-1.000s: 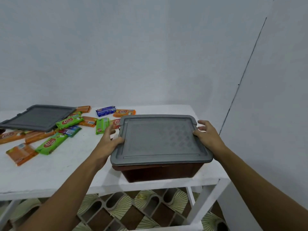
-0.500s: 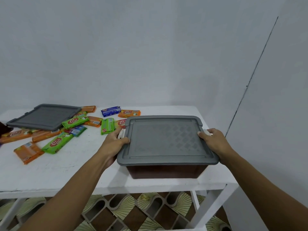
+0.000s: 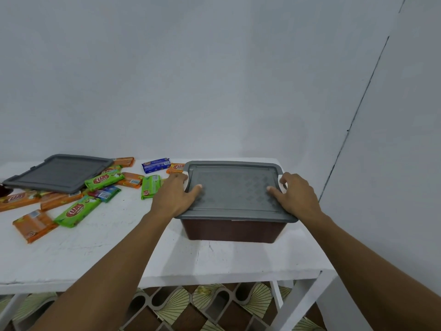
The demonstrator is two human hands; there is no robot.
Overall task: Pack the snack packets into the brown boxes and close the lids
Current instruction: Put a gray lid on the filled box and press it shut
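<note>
A brown box (image 3: 232,231) stands on the right part of the white table (image 3: 95,254) with a grey lid (image 3: 235,191) lying flat on it. My left hand (image 3: 175,195) grips the lid's left edge, thumb on top and fingers over a white latch. At the right edge, my right hand (image 3: 296,195) holds the lid the same way. Several snack packets lie loose to the left: green ones (image 3: 76,211), orange ones (image 3: 33,224) and a blue one (image 3: 156,162).
A second grey lid (image 3: 59,172) lies tilted at the back left, resting on some packets. The table's right end is just beyond the box, close to a white wall (image 3: 393,163). Patterned floor tiles (image 3: 191,304) show under the table.
The box now sits farther back from the table's front edge. Both thumbs have come up onto the lid's top, and my view has shifted so the box looks farther away.
</note>
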